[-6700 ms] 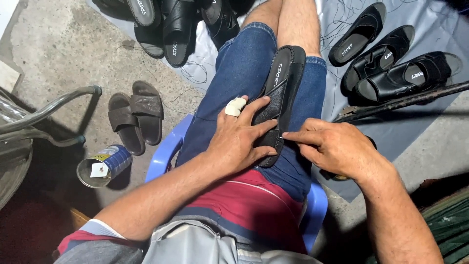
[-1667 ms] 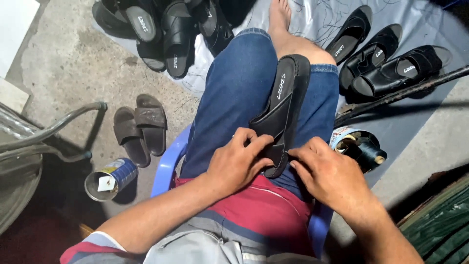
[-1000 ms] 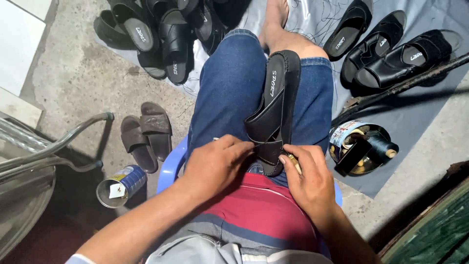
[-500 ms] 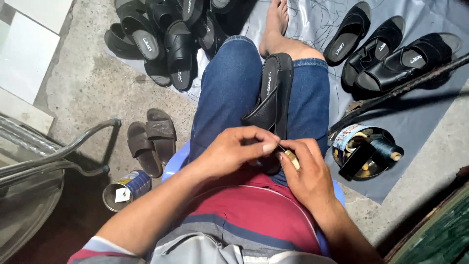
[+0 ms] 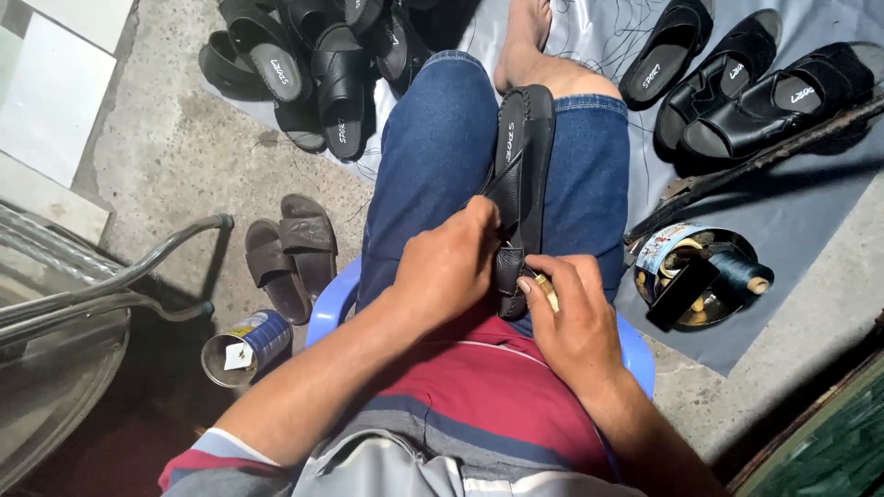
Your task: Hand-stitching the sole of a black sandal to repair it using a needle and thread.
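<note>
- Head view: black sandal (image 5: 520,175) is laid lengthwise along the lap, steadied by the thighs.
- Left hand (image 5: 447,267) is closed over its strap, pinning it.
- Right hand (image 5: 575,322) pinches a small tool (image 5: 545,290) at the heel edge.
- Spool tin (image 5: 700,276) is kept near, right; sandal pile (image 5: 313,55) ahead.

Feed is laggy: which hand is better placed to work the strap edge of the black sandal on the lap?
Right hand, probably: it pinches a small pale tool at the black leather sandal's strap, while the left hand clamps it.
</note>
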